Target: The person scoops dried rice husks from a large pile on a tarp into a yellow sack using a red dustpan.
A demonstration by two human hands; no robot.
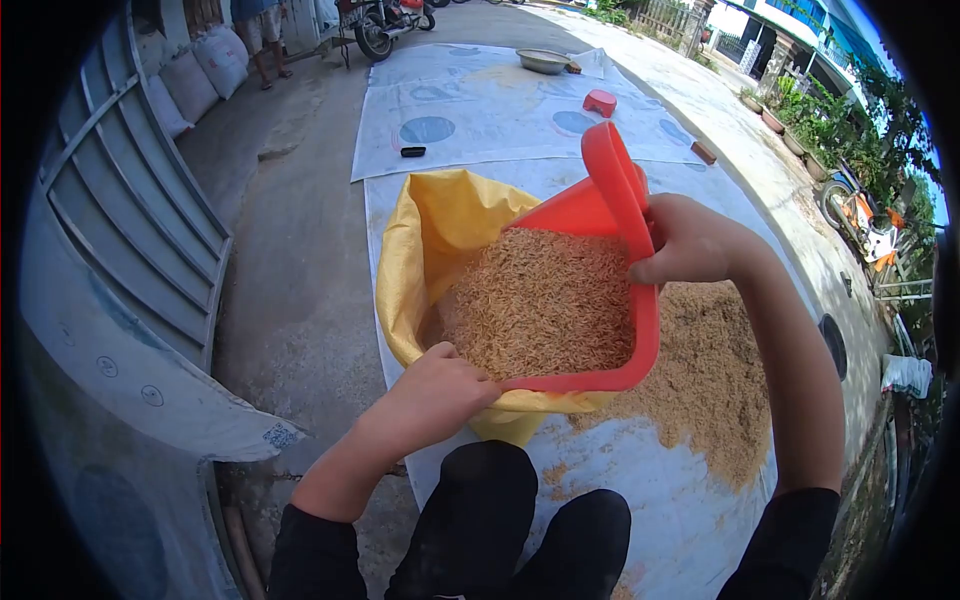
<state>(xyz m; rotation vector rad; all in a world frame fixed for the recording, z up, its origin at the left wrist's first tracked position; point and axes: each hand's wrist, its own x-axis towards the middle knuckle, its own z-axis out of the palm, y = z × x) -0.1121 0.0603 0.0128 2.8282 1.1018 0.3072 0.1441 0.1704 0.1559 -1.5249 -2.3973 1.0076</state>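
A red plastic scoop (pixel 643 345), like a dustpan, is tilted over the mouth of a yellow sack (pixel 402 270). Unhusked rice grain (pixel 545 300) fills the scoop and spreads toward the sack's opening. My right hand (pixel 690 240) is closed around the scoop's raised side. With its fingers curled over the sack's near rim, my left hand (pixel 437 392) sits against the scoop's lower corner; its fingertips are partly hidden. Behind the scoop, to the right, a pile of rice grain (pixel 715 370) lies on a pale sheet (pixel 600 465).
Farther along the sheet are a metal basin (pixel 543 62), a small red stool (pixel 600 102), a brick-like block (pixel 703 152) and a black object (pixel 412 152). A metal gate (pixel 140 170) stands left. Beyond are stuffed sacks (pixel 215 65), a motorbike (pixel 385 25) and a person's legs (pixel 265 35).
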